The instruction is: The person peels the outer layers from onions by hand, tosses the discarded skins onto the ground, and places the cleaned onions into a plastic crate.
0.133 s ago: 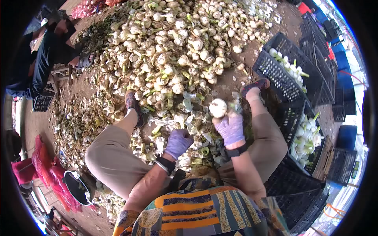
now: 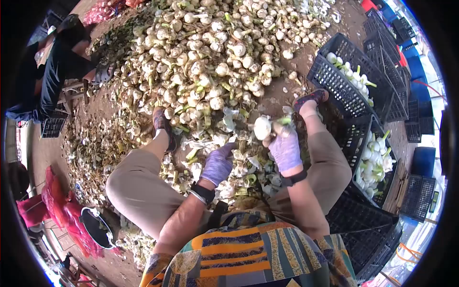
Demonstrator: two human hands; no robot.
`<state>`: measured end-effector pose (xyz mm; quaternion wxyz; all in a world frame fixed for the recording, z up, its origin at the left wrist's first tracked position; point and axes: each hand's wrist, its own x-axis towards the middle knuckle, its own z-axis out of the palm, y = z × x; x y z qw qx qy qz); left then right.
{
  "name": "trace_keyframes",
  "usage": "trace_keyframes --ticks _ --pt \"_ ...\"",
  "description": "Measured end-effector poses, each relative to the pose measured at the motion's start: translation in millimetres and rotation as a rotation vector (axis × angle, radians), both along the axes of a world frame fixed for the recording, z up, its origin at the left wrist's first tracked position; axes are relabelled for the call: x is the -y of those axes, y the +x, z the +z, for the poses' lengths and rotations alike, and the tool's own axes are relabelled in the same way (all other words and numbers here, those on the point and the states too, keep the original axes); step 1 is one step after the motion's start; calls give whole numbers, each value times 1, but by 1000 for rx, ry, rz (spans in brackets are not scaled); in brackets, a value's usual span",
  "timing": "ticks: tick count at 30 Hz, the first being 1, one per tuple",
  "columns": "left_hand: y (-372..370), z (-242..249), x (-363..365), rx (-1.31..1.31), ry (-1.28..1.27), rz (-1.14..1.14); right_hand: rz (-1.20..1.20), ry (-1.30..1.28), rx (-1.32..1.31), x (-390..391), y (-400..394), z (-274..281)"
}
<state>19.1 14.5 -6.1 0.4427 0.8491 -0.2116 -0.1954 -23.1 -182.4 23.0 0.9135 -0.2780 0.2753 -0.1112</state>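
Note:
My right hand (image 2: 285, 150), in a thin purple glove, is closed on a garlic bulb (image 2: 263, 128). The white bulb sticks out to the left of the fingers, and a short greenish stalk shows on the right. Lower and to the left, my left hand (image 2: 217, 165) wears the same kind of glove. Its fingers are curled, with one digit towards the bulb; whatever it may hold is hidden. Loose peelings and leaves (image 2: 239, 167) lie on the ground beneath both hands. Beyond my feet rises a big pile of untrimmed garlic (image 2: 196, 67).
Black crates (image 2: 334, 81) with white trimmed garlic (image 2: 375, 162) stand to my right, further crates behind them. On the left are a bucket (image 2: 97, 228), red mesh bags (image 2: 60, 201) and a seated person (image 2: 57, 67). My knees flank the peelings.
My right hand has shifted slightly right with the garlic bulb, which has turned so its stalk side shows more. One digit of my left hand now reaches further out.

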Motion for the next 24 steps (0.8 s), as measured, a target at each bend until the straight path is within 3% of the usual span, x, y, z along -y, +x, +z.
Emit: trace_keyframes --ticks 2,3,5,9,11,14,16,20,24 --pt "-13 16 16 -346 -224 59 31 -266 -67 6 -24 9" --pt "-9 29 18 -347 -224 58 30 -267 -68 4 -25 10" --pt "-4 52 25 -750 -353 158 66 -483 -199 -1 -31 13" --pt "-3 67 34 -825 -400 198 64 -647 -119 -22 -28 28" --pt "-3 61 37 -823 -382 220 91 -1053 -119 -21 -34 6" --pt "-1 58 36 -931 -395 253 110 -1128 -108 -21 -36 -4" --pt "-3 44 34 -1006 -499 249 34 -891 -93 -21 -38 -9" --pt "-6 43 32 -1043 -560 250 74 -884 -179 -18 -41 -12" --pt "-4 55 29 -1017 -545 286 48 -1135 -166 -22 -36 -3"
